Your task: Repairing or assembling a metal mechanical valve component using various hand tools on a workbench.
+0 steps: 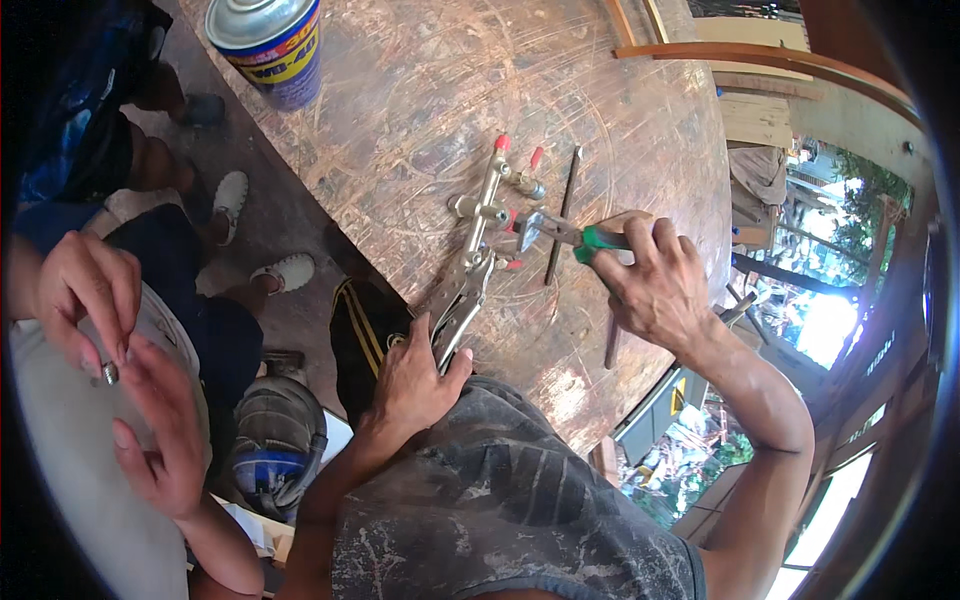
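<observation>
My left hand (pixel 412 385) is closed round the handles of a silver locking clamp (pixel 480 230), which lies on the worn wooden table with red tips on its arms. In my right hand (pixel 660 285) is a green-and-black-handled tool (pixel 592 242). Its flat metal head reaches the clamp's red-tipped side; whether it is pliers or a blade, I cannot tell. Just beyond the tool lies a thin dark metal rod (pixel 565 215). Close to the clamp's far end is a small brass-coloured fitting with a red tip (pixel 527 182).
The round wooden table (pixel 420 130) carries a blue and yellow spray can (pixel 270 50) at its far left. Another person's hands (pixel 150 400) on the left hold a small threaded metal piece (pixel 110 373). Curved wooden strips (pixel 760 55) lie at the far right.
</observation>
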`<move>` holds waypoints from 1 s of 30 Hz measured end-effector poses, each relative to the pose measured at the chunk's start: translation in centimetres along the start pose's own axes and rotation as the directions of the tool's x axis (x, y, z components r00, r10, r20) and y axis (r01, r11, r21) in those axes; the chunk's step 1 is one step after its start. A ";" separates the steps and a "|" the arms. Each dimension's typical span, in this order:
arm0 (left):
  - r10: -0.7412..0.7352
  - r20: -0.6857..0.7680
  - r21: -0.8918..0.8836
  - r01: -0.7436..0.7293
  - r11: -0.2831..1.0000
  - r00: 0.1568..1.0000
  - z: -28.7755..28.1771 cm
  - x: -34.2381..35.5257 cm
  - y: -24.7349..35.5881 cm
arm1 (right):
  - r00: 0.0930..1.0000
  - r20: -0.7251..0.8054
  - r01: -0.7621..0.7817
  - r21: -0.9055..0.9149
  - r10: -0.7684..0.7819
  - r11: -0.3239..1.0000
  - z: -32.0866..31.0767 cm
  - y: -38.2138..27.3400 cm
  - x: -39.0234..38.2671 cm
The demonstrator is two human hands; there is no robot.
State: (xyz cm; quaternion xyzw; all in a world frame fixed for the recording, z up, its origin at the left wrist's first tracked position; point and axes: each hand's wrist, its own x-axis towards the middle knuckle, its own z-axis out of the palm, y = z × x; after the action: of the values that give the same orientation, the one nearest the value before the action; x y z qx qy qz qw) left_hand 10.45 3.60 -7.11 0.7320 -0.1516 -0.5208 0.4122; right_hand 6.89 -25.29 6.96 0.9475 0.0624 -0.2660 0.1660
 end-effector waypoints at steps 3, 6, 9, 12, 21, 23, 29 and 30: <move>0.088 -0.026 -0.020 -0.088 0.996 0.996 -1.3 0.0 0.5 | 1.000 -0.021 0.019 -0.028 -0.019 0.999 -0.4 0.5 1.0; 0.113 -0.003 0.021 -0.113 0.993 0.994 -2.4 0.4 0.7 | 0.999 0.004 0.048 -0.038 -0.048 0.998 -1.4 0.9 2.1; 0.086 0.026 0.002 -0.086 0.996 0.996 -3.0 0.5 0.9 | 0.993 -0.036 0.108 -0.135 -0.114 0.985 -2.3 1.6 3.3; 0.087 0.030 0.001 -0.087 0.996 0.996 -2.9 0.5 0.9 | 0.987 0.040 0.162 -0.136 -0.158 0.977 -3.0 1.8 4.0; 0.129 -0.049 -0.016 -0.130 0.991 0.990 -1.3 0.1 0.6 | 0.985 0.094 0.153 -0.091 -0.145 0.984 -4.0 1.1 4.2; 0.143 -0.071 -0.027 -0.145 0.989 0.987 -0.7 0.1 0.5 | 0.983 0.101 0.163 -0.123 -0.151 0.979 -4.1 1.1 4.4; 0.162 -0.109 -0.005 -0.163 0.987 0.981 0.7 0.1 -0.4 | 0.965 0.257 0.032 0.082 -0.053 0.996 -5.1 0.5 5.2; 0.147 -0.099 -0.029 -0.150 0.988 0.984 0.8 0.1 -0.6 | 0.962 0.266 0.027 0.105 -0.054 0.994 -5.4 0.5 5.3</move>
State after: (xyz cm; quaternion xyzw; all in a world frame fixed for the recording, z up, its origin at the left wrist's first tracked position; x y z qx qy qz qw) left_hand 9.66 3.49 -7.74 0.7352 -0.1761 -0.4555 0.4701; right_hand 14.10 -23.69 8.65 0.9083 0.0452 -0.3982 0.1197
